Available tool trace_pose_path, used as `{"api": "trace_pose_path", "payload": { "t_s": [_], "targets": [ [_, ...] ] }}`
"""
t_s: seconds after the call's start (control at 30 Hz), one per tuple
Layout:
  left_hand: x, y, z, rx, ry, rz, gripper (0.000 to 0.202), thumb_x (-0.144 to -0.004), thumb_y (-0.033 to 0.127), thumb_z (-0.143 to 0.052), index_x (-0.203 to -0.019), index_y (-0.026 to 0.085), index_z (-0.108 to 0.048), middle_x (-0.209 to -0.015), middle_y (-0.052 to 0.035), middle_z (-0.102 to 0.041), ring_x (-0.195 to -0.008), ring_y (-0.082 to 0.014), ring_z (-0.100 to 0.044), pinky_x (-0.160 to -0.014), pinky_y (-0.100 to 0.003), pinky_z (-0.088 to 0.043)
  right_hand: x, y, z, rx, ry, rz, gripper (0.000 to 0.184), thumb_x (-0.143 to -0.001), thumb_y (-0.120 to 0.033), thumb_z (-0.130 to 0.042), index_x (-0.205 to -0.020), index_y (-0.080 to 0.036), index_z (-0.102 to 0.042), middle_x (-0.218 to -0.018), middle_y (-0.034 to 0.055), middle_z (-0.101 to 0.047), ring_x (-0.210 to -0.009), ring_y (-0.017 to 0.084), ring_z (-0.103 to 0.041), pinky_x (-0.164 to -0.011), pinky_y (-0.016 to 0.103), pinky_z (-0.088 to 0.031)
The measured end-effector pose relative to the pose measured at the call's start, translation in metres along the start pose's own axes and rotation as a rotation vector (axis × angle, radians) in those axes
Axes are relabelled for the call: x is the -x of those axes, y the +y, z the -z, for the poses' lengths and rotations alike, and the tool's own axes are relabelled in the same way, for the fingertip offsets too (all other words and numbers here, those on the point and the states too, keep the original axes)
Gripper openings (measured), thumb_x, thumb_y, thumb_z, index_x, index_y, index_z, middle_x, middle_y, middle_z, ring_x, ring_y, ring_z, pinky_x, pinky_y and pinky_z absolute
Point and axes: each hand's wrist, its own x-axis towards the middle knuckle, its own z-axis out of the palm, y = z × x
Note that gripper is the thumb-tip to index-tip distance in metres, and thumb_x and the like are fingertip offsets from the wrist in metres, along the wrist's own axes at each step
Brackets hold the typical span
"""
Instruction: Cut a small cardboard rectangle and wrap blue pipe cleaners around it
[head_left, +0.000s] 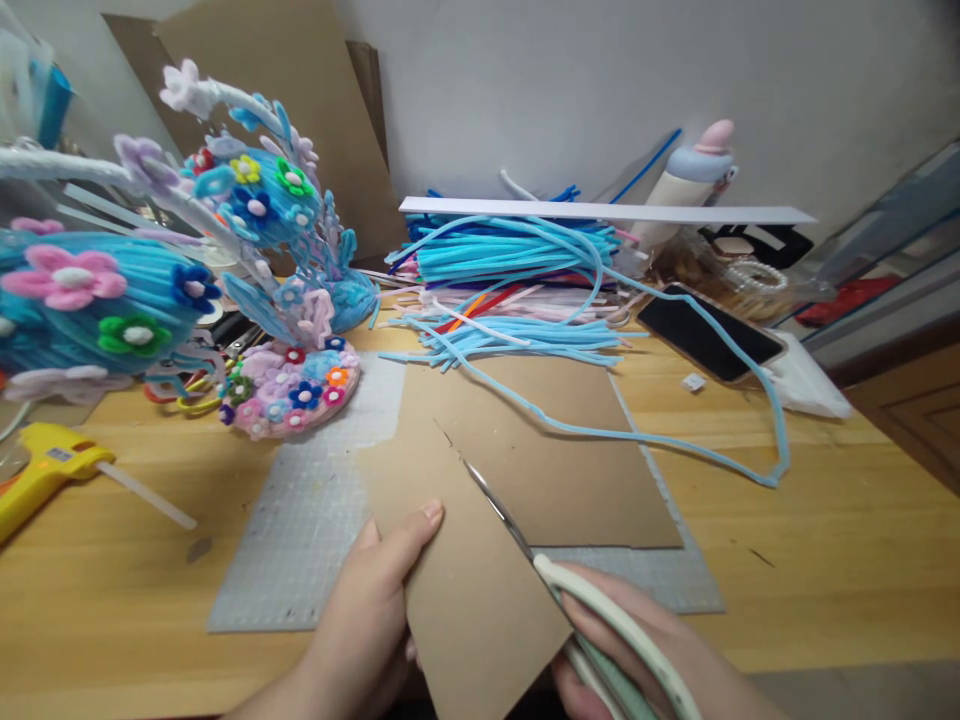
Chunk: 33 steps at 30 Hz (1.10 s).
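While held low over the grey cutting mat point(300, 520) at the near edge of the table, the cardboard sheet point(469, 590) is pinched on its left side by the left hand point(375, 605). Scissors point(551, 575) are clasped in the right hand point(664, 655), blades set into the sheet's cut. Blue pipe cleaners point(510, 262) are piled far behind; a yellow glue gun point(37, 470) is laid at the left.

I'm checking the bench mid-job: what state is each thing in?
cardboard, partly cut
scissors, blades in the slit
left hand, gripping the cardboard
right hand, gripping the scissors
phone, screen dark, lying face up
glue gun, lying on its side, stick loaded
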Motion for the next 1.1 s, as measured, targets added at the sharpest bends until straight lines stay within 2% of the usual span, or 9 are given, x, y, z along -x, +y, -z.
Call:
{"api": "trace_pose_path", "payload": {
  "t_s": [0.2, 0.33, 0.47, 0.57, 0.77, 0.9, 1.0, 1.1],
  "targets": [
    [-0.001, -0.001, 0.0, 0.025, -0.028, -0.017, 0.037, -0.072, 0.029, -0.067, -0.103, 0.015, -0.053, -0.073, -0.007, -0.068, -0.052, -0.0191, -0.063, -0.049, -0.029, -0.05, 0.002, -0.014, -0.011, 0.016, 0.056, -0.006, 0.064, -0.077, -0.065, -0.05, -0.117, -0.015, -0.05, -0.048, -0.0032, -0.052, -0.038, 0.003, -0.038, -0.035, 0.01, -0.024],
    [-0.005, -0.002, 0.004, 0.045, -0.079, 0.031, 0.035, -0.071, 0.031, -0.067, -0.1, 0.013, -0.056, -0.06, -0.0031, -0.063, -0.037, -0.0112, -0.052, -0.043, -0.024, -0.044, -0.002, -0.018, -0.01, -0.031, -0.088, 0.003, 0.054, -0.075, -0.064, -0.053, -0.095, -0.014, -0.055, -0.045, -0.004, -0.049, -0.034, 0.003, -0.038, -0.032, 0.01, -0.026],
    [-0.006, 0.003, 0.009, 0.095, -0.097, 0.159, 0.04, -0.071, 0.029, -0.066, -0.105, 0.012, -0.055, -0.061, -0.0062, -0.065, -0.042, -0.0168, -0.057, -0.041, -0.026, -0.044, -0.005, -0.015, -0.006, -0.116, -0.095, 0.085, 0.046, -0.078, -0.06, -0.053, -0.082, -0.014, -0.055, -0.042, -0.0038, -0.047, -0.031, 0.003, -0.038, -0.029, 0.01, -0.024],
    [-0.003, 0.006, 0.013, 0.055, -0.124, 0.194, 0.035, -0.072, 0.032, -0.064, -0.1, 0.011, -0.057, -0.059, -0.0088, -0.066, -0.046, -0.022, -0.062, -0.044, -0.03, -0.048, -0.005, -0.015, -0.005, -0.165, -0.099, 0.092, 0.045, -0.08, -0.058, -0.05, -0.083, -0.013, -0.055, -0.044, -0.0036, -0.048, -0.03, 0.003, -0.039, -0.029, 0.011, -0.028],
    [0.003, 0.005, 0.017, 0.043, -0.13, 0.029, 0.02, -0.072, 0.025, -0.067, -0.087, 0.015, -0.06, -0.066, -0.0079, -0.07, -0.052, -0.0222, -0.065, -0.047, -0.029, -0.051, -0.003, -0.02, -0.006, -0.078, -0.081, 0.067, 0.038, -0.081, -0.051, -0.051, -0.086, -0.013, -0.054, -0.048, -0.0027, -0.051, -0.032, 0.002, -0.04, -0.032, 0.01, -0.029],
    [0.001, 0.007, 0.019, 0.092, -0.212, 0.047, 0.019, -0.07, 0.024, -0.069, -0.086, 0.015, -0.065, -0.065, -0.007, -0.071, -0.054, -0.0219, -0.067, -0.049, -0.028, -0.052, -0.006, -0.019, -0.002, -0.003, -0.101, 0.24, 0.04, -0.081, -0.054, -0.054, -0.092, -0.015, -0.049, -0.055, -0.0043, -0.051, -0.035, 0.002, -0.043, -0.034, 0.011, -0.032],
    [-0.002, 0.01, 0.022, 0.187, -0.313, 0.13, 0.016, -0.064, 0.024, -0.074, -0.074, 0.013, -0.069, -0.059, -0.0055, -0.069, -0.051, -0.0177, -0.065, -0.047, -0.023, -0.049, -0.008, -0.02, 0.0, -0.019, -0.112, 0.37, 0.04, -0.081, -0.051, -0.056, -0.097, -0.016, -0.047, -0.059, -0.0049, -0.051, -0.039, 0.002, -0.046, -0.037, 0.011, -0.032],
    [-0.004, 0.011, 0.025, 0.23, -0.369, 0.199, 0.017, -0.064, 0.025, -0.074, -0.062, 0.009, -0.069, -0.052, -0.0053, -0.066, -0.047, -0.0126, -0.06, -0.047, -0.02, -0.046, -0.008, -0.026, -0.004, -0.041, -0.106, 0.421, 0.039, -0.079, -0.047, -0.062, -0.098, -0.017, -0.046, -0.063, -0.0038, -0.054, -0.043, 0.003, -0.049, -0.04, 0.013, -0.033]
  ]
}}
